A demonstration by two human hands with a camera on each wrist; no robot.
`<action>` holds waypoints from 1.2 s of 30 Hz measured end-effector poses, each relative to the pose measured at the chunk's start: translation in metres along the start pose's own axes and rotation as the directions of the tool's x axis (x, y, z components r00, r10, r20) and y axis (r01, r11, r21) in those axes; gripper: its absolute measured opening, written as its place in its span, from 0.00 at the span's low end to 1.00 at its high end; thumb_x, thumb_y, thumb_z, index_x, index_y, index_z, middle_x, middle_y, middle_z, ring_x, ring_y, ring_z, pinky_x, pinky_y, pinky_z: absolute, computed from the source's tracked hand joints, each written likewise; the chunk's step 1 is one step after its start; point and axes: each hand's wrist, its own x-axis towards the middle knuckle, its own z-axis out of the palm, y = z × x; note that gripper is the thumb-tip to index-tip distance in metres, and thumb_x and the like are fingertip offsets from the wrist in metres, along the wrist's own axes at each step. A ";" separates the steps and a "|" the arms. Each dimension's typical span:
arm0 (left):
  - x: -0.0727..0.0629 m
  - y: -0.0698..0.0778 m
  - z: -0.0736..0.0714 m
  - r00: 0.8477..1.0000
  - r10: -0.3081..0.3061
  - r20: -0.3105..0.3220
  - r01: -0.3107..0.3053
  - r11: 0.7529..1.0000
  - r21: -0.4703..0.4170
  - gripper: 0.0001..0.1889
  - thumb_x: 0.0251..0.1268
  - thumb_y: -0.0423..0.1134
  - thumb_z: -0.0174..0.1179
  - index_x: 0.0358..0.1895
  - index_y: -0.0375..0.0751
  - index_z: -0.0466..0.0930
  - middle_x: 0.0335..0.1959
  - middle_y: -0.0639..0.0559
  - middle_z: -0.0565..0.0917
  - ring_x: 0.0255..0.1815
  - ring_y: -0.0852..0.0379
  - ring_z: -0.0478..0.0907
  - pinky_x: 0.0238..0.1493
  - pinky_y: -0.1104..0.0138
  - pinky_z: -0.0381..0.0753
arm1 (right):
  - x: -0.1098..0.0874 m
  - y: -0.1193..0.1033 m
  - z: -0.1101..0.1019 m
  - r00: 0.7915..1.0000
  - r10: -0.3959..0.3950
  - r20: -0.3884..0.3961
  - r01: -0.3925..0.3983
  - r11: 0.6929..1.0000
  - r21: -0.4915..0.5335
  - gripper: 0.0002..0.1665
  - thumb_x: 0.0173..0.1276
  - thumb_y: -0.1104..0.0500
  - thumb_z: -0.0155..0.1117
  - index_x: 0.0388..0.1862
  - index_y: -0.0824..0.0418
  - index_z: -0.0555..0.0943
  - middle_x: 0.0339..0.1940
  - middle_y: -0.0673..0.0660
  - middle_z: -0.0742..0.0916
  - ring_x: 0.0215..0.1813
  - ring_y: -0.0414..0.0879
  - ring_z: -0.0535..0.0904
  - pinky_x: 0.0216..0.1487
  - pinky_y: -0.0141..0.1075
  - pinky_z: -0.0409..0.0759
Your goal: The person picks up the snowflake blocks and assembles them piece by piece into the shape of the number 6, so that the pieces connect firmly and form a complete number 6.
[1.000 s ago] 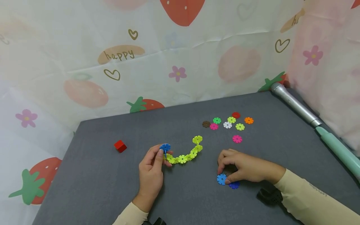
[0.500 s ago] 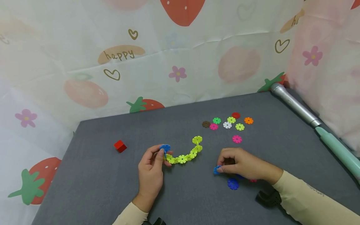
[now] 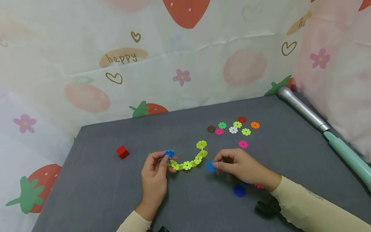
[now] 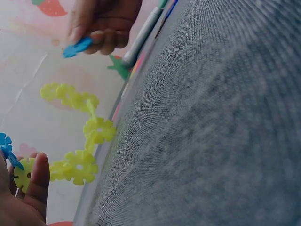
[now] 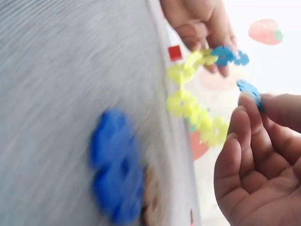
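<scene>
Above the grey tabletop [image 3: 98,190], the left hand [image 3: 154,177] pinched a blue-ended chain of yellow-green plastic discs [image 3: 187,165], the right hand [image 3: 240,165] a loose blue slotted disc [image 3: 210,166]; we judged this joining, next requiring careful alignment.

The left grip [image 3: 155,178] hides part of the chain [image 3: 185,165]; the right wrist view blurs 1 dark blue disc [image 5: 110,160].

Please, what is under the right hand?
Under the right hand, partly covered: a brown disc, a blue disc and a pink disc. Anything fully hidden cannot be seen.
</scene>
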 end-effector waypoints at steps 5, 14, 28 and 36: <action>0.000 0.000 -0.001 1.000 -0.006 0.002 0.006 1.000 -0.007 0.06 0.84 0.26 0.58 0.54 0.26 0.78 0.47 0.35 0.88 0.43 0.44 0.89 0.37 0.64 0.89 | 0.013 -0.011 0.009 1.000 -0.011 -0.029 0.013 0.998 0.062 0.09 0.84 0.57 0.67 0.40 0.59 0.86 0.33 0.55 0.87 0.37 0.56 0.82 0.41 0.45 0.83; 0.000 0.002 0.000 0.999 0.038 0.002 -0.038 0.999 -0.016 0.06 0.85 0.25 0.56 0.55 0.26 0.79 0.47 0.34 0.87 0.42 0.45 0.88 0.37 0.65 0.89 | 0.037 -0.032 0.028 0.998 -0.015 -0.056 0.023 0.988 0.154 0.11 0.84 0.58 0.67 0.39 0.63 0.83 0.32 0.59 0.87 0.38 0.58 0.84 0.46 0.52 0.86; 0.002 0.003 0.002 0.996 0.084 0.019 -0.085 0.995 0.051 0.04 0.83 0.23 0.56 0.51 0.28 0.80 0.49 0.38 0.86 0.42 0.44 0.87 0.35 0.66 0.88 | 0.061 -0.046 0.049 0.987 -0.020 -0.161 0.037 0.994 0.102 0.12 0.83 0.58 0.68 0.38 0.63 0.85 0.31 0.54 0.88 0.39 0.67 0.84 0.39 0.45 0.80; 0.001 0.003 0.001 0.997 0.071 0.020 -0.072 0.996 0.048 0.04 0.82 0.22 0.58 0.51 0.28 0.80 0.50 0.39 0.86 0.38 0.43 0.84 0.36 0.66 0.88 | 0.065 -0.051 0.056 0.984 0.007 -0.178 0.009 0.996 0.087 0.12 0.83 0.58 0.67 0.38 0.64 0.85 0.32 0.62 0.90 0.33 0.53 0.88 0.31 0.41 0.80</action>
